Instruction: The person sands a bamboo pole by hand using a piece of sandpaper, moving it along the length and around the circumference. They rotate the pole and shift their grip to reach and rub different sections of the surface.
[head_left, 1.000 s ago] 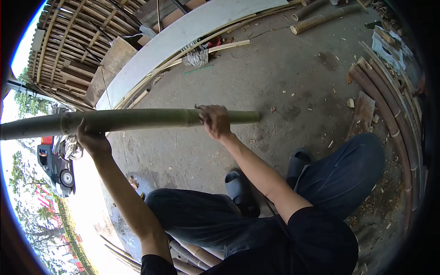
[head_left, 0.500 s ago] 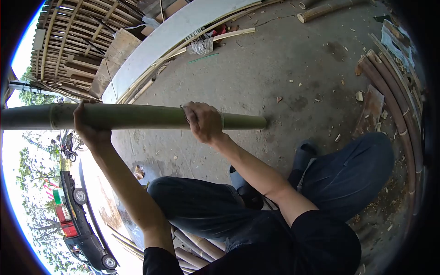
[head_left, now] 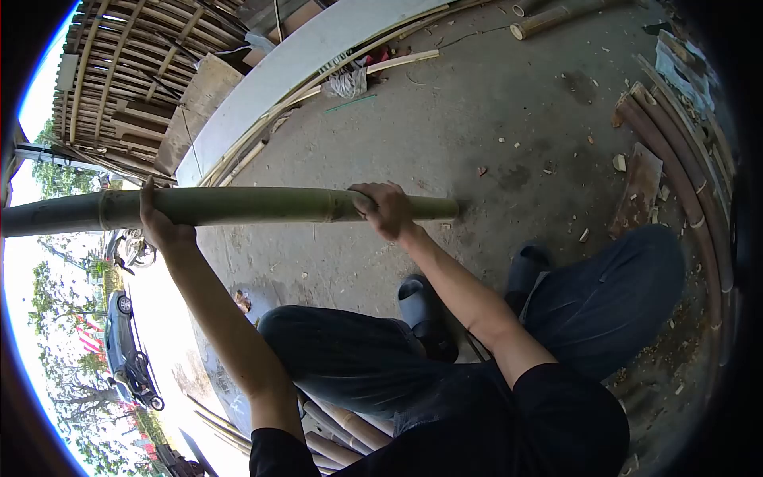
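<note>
A long green bamboo pole [head_left: 262, 206] crosses in front of me from the left edge, its far end near the concrete floor. My left hand [head_left: 164, 225] is closed round it from below, thumb up along its side, just past a node ring. My right hand [head_left: 387, 210] is closed over the pole close to its far end, fingers curled across the top. A second node ring lies just left of that hand. Whether a small tool is also in the right hand, I cannot tell.
Brown bamboo poles [head_left: 699, 191] lie along the right, with cut pieces [head_left: 548, 22] at the top. Wood chips dot the concrete floor [head_left: 469, 135]. More poles [head_left: 350, 429] lie beneath my legs. A white board [head_left: 262, 87] and bamboo slats [head_left: 143, 71] stand upper left.
My right hand has slid along the pole towards its far end, uncovering the node ring. My left hand and the pole have shifted slightly. Different vehicles show outside.
</note>
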`<state>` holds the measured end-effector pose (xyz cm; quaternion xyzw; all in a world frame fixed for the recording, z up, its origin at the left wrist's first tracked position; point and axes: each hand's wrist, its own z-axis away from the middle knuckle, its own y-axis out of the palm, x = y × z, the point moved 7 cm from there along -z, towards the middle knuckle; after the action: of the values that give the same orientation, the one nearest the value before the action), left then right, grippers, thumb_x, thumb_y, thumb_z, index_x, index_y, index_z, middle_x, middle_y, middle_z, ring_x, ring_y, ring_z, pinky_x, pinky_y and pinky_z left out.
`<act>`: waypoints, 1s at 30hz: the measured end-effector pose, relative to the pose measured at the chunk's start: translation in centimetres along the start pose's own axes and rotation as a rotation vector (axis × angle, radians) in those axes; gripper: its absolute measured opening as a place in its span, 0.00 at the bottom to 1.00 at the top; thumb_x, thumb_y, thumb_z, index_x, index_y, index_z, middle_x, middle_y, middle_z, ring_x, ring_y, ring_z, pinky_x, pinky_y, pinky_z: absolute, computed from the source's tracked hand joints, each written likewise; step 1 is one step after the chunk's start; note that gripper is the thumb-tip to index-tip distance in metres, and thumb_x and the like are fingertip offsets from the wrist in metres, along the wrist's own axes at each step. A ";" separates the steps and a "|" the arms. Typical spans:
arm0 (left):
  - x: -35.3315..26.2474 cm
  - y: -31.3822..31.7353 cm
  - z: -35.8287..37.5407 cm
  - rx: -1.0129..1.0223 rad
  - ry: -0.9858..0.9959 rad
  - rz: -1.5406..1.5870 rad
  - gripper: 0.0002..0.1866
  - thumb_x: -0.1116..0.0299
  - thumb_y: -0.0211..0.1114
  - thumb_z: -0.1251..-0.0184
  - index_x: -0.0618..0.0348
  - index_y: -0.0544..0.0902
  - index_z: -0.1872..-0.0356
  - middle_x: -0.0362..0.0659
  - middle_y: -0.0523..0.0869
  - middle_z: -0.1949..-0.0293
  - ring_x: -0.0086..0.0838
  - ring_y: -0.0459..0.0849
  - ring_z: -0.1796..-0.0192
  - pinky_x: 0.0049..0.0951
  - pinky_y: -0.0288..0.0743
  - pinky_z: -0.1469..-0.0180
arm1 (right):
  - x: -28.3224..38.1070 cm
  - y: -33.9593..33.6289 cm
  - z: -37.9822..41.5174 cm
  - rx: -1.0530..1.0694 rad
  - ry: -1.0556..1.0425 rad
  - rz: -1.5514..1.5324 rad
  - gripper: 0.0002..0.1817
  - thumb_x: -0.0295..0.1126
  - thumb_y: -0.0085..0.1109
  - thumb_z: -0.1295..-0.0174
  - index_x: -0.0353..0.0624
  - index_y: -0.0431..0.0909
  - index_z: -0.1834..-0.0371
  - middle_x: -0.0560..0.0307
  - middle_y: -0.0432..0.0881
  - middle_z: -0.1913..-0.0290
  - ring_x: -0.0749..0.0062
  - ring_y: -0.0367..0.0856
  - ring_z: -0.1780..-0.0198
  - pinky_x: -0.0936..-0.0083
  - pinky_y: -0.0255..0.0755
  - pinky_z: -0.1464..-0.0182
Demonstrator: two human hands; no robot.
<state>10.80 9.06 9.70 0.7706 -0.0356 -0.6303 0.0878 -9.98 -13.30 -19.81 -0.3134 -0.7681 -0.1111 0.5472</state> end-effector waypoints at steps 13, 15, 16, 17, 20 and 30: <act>1.1 -2.8 -1.8 0.101 -0.011 0.088 0.28 0.59 0.70 0.39 0.61 0.76 0.41 0.50 0.82 0.48 0.42 0.83 0.46 0.48 0.78 0.41 | -16.4 -6.4 9.6 -0.441 0.104 0.487 0.26 0.51 0.38 0.25 0.43 0.82 0.57 0.48 0.84 0.55 0.48 0.80 0.52 0.53 0.70 0.44; 0.6 -3.1 -1.0 -0.015 0.133 -0.183 0.30 0.60 0.73 0.41 0.62 0.74 0.39 0.50 0.82 0.48 0.40 0.82 0.44 0.46 0.78 0.41 | -16.0 -7.0 7.9 -0.347 0.112 0.428 0.25 0.50 0.38 0.27 0.44 0.83 0.58 0.49 0.85 0.57 0.49 0.81 0.54 0.55 0.71 0.47; 0.1 -2.6 -0.9 0.096 0.172 -0.180 0.31 0.61 0.75 0.41 0.62 0.74 0.39 0.48 0.82 0.49 0.38 0.83 0.46 0.45 0.78 0.42 | -15.2 -6.9 7.4 -0.242 0.145 0.384 0.24 0.50 0.39 0.28 0.45 0.83 0.60 0.51 0.85 0.59 0.49 0.82 0.56 0.56 0.73 0.49; 0.5 -3.2 -1.4 0.089 0.164 -0.190 0.31 0.61 0.75 0.41 0.62 0.74 0.39 0.48 0.82 0.49 0.38 0.83 0.46 0.45 0.78 0.42 | -13.7 -5.5 5.9 -0.221 0.089 0.302 0.24 0.50 0.40 0.30 0.46 0.83 0.62 0.51 0.86 0.62 0.49 0.83 0.59 0.56 0.74 0.52; 0.7 -2.9 -4.4 0.285 0.337 0.009 0.32 0.51 0.69 0.34 0.61 0.73 0.37 0.52 0.83 0.50 0.41 0.84 0.48 0.54 0.76 0.38 | -0.7 -1.7 -0.4 -0.211 0.014 0.028 0.24 0.50 0.43 0.31 0.43 0.83 0.65 0.47 0.85 0.68 0.48 0.83 0.63 0.56 0.74 0.56; -1.2 3.3 2.0 0.412 0.164 0.231 0.35 0.37 0.60 0.35 0.65 0.75 0.48 0.52 0.82 0.57 0.44 0.84 0.55 0.48 0.75 0.40 | -1.6 -3.0 3.7 -0.537 -0.337 0.222 0.28 0.51 0.59 0.36 0.41 0.77 0.42 0.47 0.83 0.47 0.50 0.81 0.48 0.54 0.68 0.40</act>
<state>8.74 5.86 11.05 0.8115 -0.2439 -0.5310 0.0029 -14.33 -14.31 -22.12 -0.5423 -0.7522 -0.1960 0.3190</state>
